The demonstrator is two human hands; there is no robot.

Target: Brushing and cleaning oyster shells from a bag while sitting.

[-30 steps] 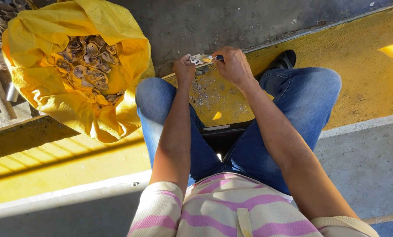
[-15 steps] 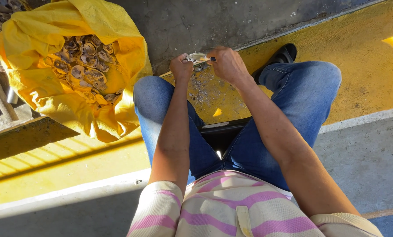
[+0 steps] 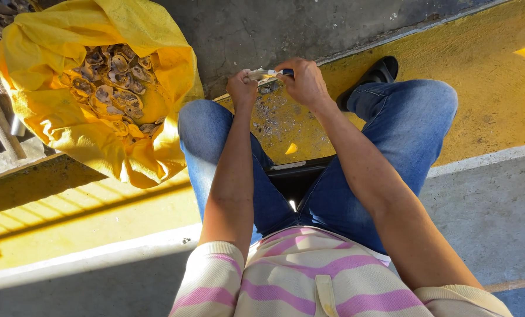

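Bridging both hands' fingers (image 3: 256, 79): shell (image 3: 261, 74)

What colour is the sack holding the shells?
Bright yellow. The sack sits open beside the left knee, clearest in the head view.

hands: 2, left hand (image 3: 242, 88), right hand (image 3: 302, 82)
shell held: 1, pale shell (image 3: 261, 74)
yellow sack: 1 (image 3: 68, 135)
shells in sack: many, uncountable (image 3: 112, 88)
black shoe: 1 visible (image 3: 375, 74)
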